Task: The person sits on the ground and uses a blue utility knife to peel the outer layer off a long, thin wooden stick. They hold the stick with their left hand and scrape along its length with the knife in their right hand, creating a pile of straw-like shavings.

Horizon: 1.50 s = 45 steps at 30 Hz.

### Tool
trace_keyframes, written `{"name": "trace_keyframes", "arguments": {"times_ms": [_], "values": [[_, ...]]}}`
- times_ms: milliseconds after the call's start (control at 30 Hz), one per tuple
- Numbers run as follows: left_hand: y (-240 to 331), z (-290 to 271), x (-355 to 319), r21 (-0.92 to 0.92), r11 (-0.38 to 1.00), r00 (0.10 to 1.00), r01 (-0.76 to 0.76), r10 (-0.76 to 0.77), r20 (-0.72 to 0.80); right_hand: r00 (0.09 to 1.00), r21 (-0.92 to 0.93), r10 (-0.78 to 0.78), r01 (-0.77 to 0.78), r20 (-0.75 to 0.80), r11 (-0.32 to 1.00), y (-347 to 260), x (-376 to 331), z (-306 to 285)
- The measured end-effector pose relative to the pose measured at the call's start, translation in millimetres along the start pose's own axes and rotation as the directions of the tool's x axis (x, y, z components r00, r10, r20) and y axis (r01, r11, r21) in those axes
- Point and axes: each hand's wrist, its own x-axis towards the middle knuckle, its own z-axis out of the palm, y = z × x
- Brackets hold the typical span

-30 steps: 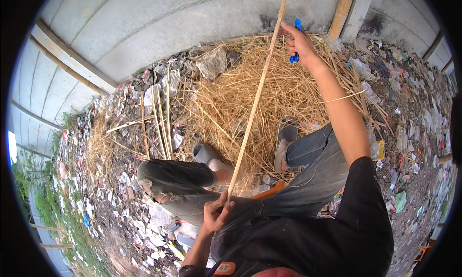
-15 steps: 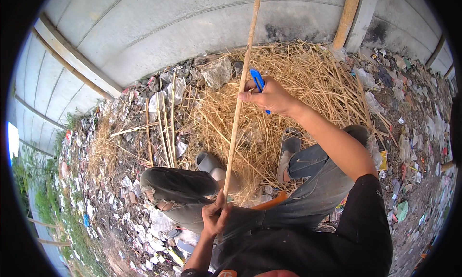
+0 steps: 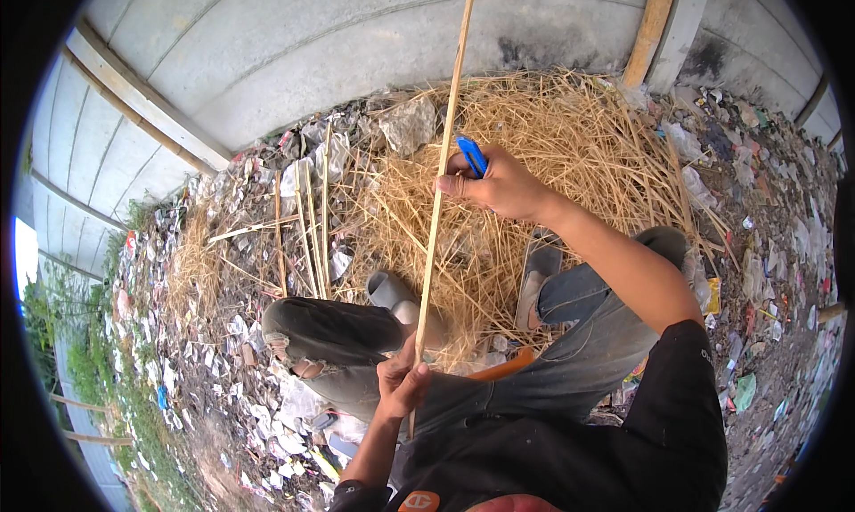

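Note:
A long pale bamboo strip (image 3: 433,243) slants up from my lap past the top edge of the view. My left hand (image 3: 401,386) is closed around it near its lower end, thumb pressed along it. Higher up, my right hand (image 3: 490,184) grips a blue utility knife (image 3: 472,157), its thumb against the strip. The knife's blade is hidden from me. Beneath the strip lies a heap of thin bamboo shavings (image 3: 552,156), spread between and beyond my feet.
Several cut bamboo strips (image 3: 312,231) lie left of the heap. A grey rock (image 3: 409,125) sits near the concrete wall (image 3: 374,44), where a bamboo post (image 3: 650,31) stands. Litter covers the ground on both sides. Something orange (image 3: 506,366) lies by my legs.
My right hand has come slightly down along the strip, with the knife. The strip has turned, showing a narrower, paler side. My left hand still grips its lower part.

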Motion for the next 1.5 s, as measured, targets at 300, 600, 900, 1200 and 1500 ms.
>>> {"name": "trace_keyframes", "arguments": {"times_ms": [300,600,900,1200,1500], "values": [[2,9,3,0.091,0.995,0.999,-0.032,0.033,-0.015,0.999,0.153,-0.012,0.007,0.032,0.988,12,4,-7],[-9,21,22,0.571,0.810,0.958,-0.136,0.254,-0.131,0.995,-0.009,-0.082,0.082,-0.048,0.997,7,2,0],[8,45,34,0.726,0.681,0.875,-0.093,0.404,-0.266,0.995,0.002,-0.014,0.014,-0.094,1.000,10,3,4],[57,166,90,0.606,0.242,0.626,-0.758,0.533,0.570,0.951,-0.261,0.074,-0.157,-0.301,0.953,69,25,35],[41,228,143,0.669,0.125,0.674,-0.733,0.271,0.687,0.964,-0.533,0.112,-0.228,-0.241,0.815,111,14,57]]}}
